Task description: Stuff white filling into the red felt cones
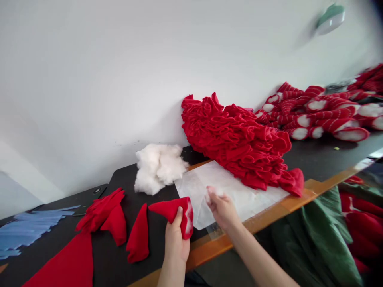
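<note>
My left hand (176, 239) is closed round a red felt cone (172, 211) whose open end shows white stuffing. My right hand (220, 207) hovers just right of the cone, over a sheet of clear plastic (239, 191), with its fingertips pinched on a small tuft of white stuffing. A loose clump of white stuffing (158, 166) lies behind on the black table (119, 255). To the left lie two stuffed red cones (138, 235) and a small heap of flat red cones (100, 209).
A big pile of empty red felt cones (239, 143) rests against the white wall. Red-and-white striped stuffed pieces (323, 113) lie at the far right. Blue strips (30, 227) sit at the left. Green cloth (317, 239) hangs below the orange table edge (269, 217).
</note>
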A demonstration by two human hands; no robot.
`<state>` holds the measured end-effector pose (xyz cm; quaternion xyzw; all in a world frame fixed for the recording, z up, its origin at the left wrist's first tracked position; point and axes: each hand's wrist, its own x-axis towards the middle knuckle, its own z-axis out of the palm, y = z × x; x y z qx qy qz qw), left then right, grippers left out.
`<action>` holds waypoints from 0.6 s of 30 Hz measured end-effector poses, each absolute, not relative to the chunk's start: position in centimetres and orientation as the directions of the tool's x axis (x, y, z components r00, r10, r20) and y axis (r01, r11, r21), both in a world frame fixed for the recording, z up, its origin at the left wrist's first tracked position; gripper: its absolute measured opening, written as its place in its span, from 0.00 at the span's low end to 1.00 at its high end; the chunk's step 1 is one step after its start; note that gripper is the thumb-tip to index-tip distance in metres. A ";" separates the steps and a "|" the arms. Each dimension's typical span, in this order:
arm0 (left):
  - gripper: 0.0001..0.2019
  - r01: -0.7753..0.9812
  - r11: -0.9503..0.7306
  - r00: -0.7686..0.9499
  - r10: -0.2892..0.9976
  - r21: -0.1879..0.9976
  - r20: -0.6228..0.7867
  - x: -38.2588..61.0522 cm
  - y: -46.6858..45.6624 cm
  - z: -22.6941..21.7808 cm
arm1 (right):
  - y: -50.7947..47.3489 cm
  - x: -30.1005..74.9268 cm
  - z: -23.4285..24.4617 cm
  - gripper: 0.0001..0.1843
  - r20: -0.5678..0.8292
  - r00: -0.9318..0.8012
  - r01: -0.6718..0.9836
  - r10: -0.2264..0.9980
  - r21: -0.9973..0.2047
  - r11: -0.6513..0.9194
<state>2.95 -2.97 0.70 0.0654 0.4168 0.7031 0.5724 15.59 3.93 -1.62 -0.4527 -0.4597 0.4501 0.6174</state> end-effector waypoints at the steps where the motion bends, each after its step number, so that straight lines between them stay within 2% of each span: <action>1: 0.11 -0.765 0.014 -0.301 0.876 0.644 -0.377 2.6 -2.8 0.6 | 5.0 16.3 -1.3 0.24 0.177 0.211 -0.114 0.961 -0.972 0.204; 4: 0.14 -0.803 0.035 -0.217 0.912 0.595 -0.347 2.1 -2.5 0.5 | 5.9 17.4 -0.8 0.29 0.266 0.316 -0.006 0.911 -0.959 0.282; 6: 0.16 -0.790 0.054 -0.194 0.923 0.611 -0.333 2.3 -2.4 0.3 | 4.6 16.9 -1.0 0.29 0.331 0.237 0.020 0.913 -0.941 0.337; 9: 0.21 -0.711 0.097 -0.127 0.956 0.696 -0.263 3.0 -2.7 0.1 | 1.9 15.2 -1.7 0.22 0.280 -0.052 -0.136 0.959 -0.953 0.271; 11: 0.27 -0.622 0.074 -0.104 0.979 0.779 -0.176 3.4 -3.1 -0.1 | 1.0 14.3 -2.0 0.13 0.208 -0.088 -0.266 0.974 -0.947 0.178; 12: 0.31 -0.556 0.040 -0.122 0.984 0.830 -0.129 3.5 -3.3 -0.2 | 0.8 14.1 -2.1 0.09 0.183 -0.050 -0.312 0.982 -0.937 0.159; 14: 0.35 -0.348 -0.069 -0.233 0.972 0.935 -0.014 3.6 -3.6 -0.8 | 0.7 13.9 -2.1 0.07 0.154 0.028 -0.381 0.988 -0.912 0.153; 16: 0.26 -0.023 -0.221 -0.350 0.915 0.975 0.199 3.5 -3.8 -1.6 | 0.6 13.9 -2.0 0.08 0.129 0.058 -0.426 0.990 -0.894 0.141; 18: 0.14 0.315 -0.382 -0.332 0.813 0.869 0.478 3.6 -4.0 -2.6 | 0.1 13.6 -2.0 0.08 0.069 0.083 -0.501 0.994 -0.860 0.101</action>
